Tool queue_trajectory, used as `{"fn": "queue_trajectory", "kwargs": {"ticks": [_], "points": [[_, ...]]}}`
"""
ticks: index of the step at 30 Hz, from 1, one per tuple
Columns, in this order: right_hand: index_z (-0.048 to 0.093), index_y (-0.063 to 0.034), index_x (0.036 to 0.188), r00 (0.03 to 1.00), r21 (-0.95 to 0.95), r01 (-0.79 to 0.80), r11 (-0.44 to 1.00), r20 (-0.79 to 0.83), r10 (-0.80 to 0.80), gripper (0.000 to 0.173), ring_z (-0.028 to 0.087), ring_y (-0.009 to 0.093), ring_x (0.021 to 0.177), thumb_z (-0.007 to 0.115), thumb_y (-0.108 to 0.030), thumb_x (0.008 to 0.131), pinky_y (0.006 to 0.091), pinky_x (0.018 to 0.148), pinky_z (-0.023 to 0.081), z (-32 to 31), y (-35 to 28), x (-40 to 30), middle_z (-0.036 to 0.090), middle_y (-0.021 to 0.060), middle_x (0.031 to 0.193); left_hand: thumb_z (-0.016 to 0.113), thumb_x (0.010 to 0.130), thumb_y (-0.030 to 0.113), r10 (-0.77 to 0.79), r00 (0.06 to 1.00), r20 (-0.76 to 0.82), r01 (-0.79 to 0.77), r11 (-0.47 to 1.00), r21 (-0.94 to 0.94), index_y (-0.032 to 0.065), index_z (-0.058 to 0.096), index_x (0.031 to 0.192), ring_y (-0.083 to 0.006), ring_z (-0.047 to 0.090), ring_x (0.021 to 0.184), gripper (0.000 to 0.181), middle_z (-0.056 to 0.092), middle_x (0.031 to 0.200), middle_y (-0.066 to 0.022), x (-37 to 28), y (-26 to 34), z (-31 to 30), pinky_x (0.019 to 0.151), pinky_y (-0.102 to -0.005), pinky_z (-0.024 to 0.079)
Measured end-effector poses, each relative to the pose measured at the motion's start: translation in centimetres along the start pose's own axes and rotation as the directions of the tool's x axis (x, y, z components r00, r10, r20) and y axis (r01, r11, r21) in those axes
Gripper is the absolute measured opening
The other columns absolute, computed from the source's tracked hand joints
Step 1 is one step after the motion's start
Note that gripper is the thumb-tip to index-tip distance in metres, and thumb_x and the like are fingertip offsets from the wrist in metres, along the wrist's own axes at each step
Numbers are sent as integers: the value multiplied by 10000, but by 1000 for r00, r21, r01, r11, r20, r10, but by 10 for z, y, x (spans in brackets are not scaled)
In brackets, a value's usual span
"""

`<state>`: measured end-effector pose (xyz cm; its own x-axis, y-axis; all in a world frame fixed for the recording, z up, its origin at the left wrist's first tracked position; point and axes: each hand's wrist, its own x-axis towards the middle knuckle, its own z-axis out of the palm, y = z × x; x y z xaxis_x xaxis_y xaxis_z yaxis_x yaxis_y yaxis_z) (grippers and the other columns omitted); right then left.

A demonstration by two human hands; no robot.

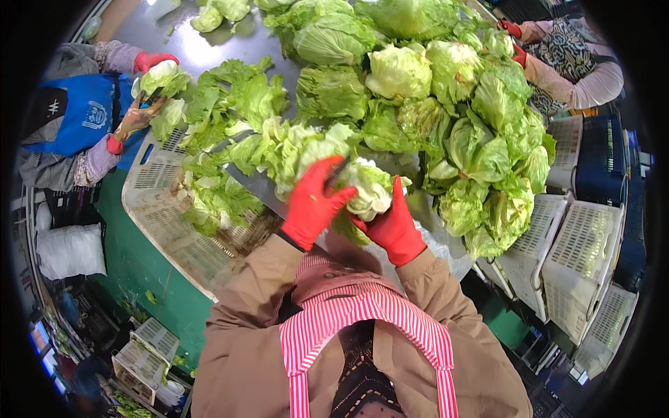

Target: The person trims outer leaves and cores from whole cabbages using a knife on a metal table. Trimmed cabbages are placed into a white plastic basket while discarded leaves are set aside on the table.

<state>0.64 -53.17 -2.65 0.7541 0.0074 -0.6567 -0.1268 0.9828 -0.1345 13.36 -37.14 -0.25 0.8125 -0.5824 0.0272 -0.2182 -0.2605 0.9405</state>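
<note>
My left hand [318, 201], in a red glove, holds a dark-handled tool [337, 171], probably a knife; its blade cannot be made out. Its fingertips are at the left side of a head of lettuce [372, 190]. The cut white stem of this head faces me. My right hand [394, 230], also red-gloved, cups the head from below and the right, thumb raised. Loose lettuce leaves [282, 151] lie on the metal table [256, 188] to the left of the head. Heads of lettuce [400, 73] are piled beyond it and to the right.
A dirty white plastic crate [172, 224] holding leaves stands below the table's left edge. White crates [580, 261] stand at the right. A co-worker in a blue apron [78, 112] handles lettuce at the left; another co-worker [569, 62] stands at the upper right.
</note>
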Motion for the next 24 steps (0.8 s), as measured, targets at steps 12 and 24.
{"fn": "queue_trajectory", "kwargs": {"ticks": [12,24], "points": [[606,-200,1283,951,-317,48,947,-274,-140,429,642,202,1070,702,-433,936,411,835,562,-73,-1,24,673,5,1194,580,1015,275,-63,998,19,57,972,230,74,580,1171,-390,677,910,254,698,1016,-186,-19,-44,19,729,-451,533],[603,-194,1271,973,-285,77,955,-188,-135,354,620,212,1145,703,-326,958,450,918,537,-90,6,25,646,13,1249,589,1003,324,-66,957,282,-69,893,445,103,593,962,-391,656,689,225,649,719,-152,-61,-41,35,573,-495,498]]}}
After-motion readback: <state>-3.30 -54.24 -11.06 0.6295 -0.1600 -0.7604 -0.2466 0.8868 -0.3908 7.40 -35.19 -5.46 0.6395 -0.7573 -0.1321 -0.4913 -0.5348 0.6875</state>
